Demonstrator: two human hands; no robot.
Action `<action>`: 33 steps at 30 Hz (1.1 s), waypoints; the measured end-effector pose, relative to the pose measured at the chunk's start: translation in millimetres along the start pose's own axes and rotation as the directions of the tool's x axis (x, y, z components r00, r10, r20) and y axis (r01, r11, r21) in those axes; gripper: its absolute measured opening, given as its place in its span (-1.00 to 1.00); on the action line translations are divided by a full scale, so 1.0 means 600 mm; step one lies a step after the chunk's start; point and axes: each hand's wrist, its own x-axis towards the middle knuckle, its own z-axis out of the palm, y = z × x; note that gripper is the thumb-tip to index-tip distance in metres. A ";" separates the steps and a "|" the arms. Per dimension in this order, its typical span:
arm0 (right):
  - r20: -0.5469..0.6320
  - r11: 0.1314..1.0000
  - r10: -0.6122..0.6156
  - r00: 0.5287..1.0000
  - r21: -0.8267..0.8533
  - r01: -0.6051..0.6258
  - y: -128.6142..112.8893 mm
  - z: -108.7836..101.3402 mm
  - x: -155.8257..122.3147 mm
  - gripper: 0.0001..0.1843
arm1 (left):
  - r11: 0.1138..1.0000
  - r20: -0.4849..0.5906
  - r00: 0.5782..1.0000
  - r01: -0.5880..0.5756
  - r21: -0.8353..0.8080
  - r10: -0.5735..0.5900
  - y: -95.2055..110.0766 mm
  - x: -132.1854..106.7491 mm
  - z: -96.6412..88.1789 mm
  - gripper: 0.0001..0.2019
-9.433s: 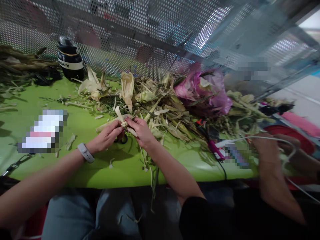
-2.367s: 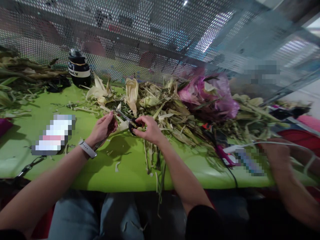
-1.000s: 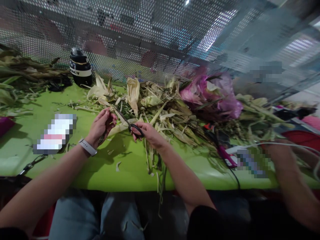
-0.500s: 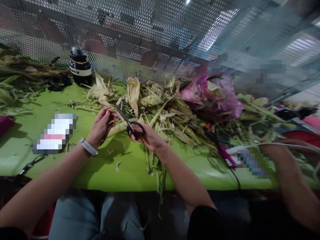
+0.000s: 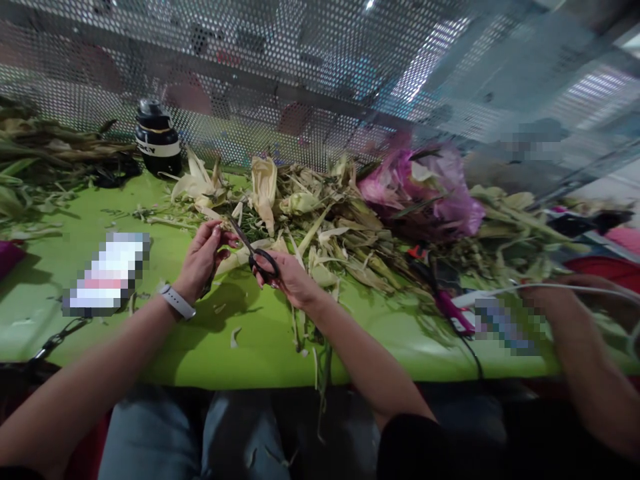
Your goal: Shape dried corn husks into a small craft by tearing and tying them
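Observation:
My right hand is closed on the black handles of a pair of scissors. The blades point up and left, past the fingertips of my left hand, and look nearly together. That left hand is pinched, thumb against fingers, and what sits between them is too small to name. A pale watch strap is on the left wrist. Just beyond both hands lie dried corn husks and a heap of leafy scraps on the green table.
A dark bottle stands at the back left by the perforated metal screen. A blurred phone lies on the left. Pink plastic tops the heap. At right, another person's hand is near a white cable.
The whole view has shifted slightly. The scissors have turned a little in my right hand and their blades have swung closer together. My left hand keeps its pinch.

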 end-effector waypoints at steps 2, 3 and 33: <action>0.002 1.000 -0.004 1.000 0.009 0.004 0.002 -0.001 0.002 -0.50 | 1.000 0.007 1.000 0.005 0.002 -0.005 -0.001 -0.001 0.000 -0.81; 0.007 1.000 -0.007 1.000 0.011 0.007 0.003 -0.001 0.002 -0.51 | 1.000 0.010 1.000 0.006 0.002 -0.006 -0.002 -0.001 0.000 -0.81; -0.225 0.926 -0.096 0.970 0.337 0.169 0.019 -0.012 0.028 -0.41 | 0.837 0.549 0.654 0.518 0.176 -0.520 0.023 -0.021 0.005 -0.86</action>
